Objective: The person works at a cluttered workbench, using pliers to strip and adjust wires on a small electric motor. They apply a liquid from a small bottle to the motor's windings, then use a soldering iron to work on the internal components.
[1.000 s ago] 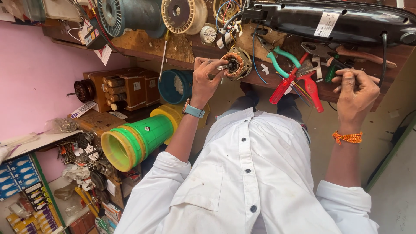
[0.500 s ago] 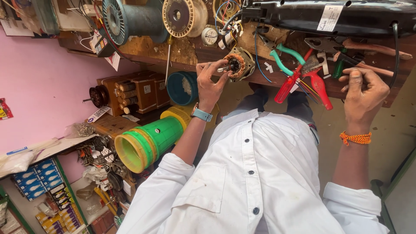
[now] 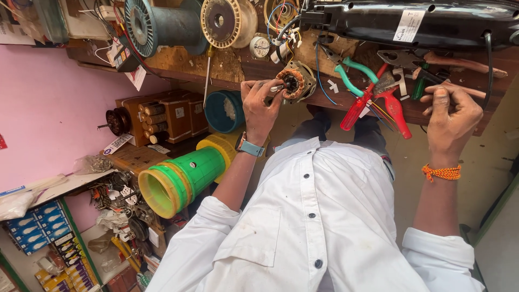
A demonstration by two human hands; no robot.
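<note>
While a green and yellow plastic cylinder [image 3: 181,181] lies among the clutter to the left, the person's left hand [image 3: 260,104] pinches at the copper-wound motor stator [image 3: 292,82] lying at the edge of the wooden bench [image 3: 178,60]. Red-handled pliers [image 3: 378,103] lie further right. The right hand [image 3: 451,114] is curled around a slim brown tool [image 3: 466,90]. The work appears to be on the windings, where fine wire calls for a steady fingertip hold.
</note>
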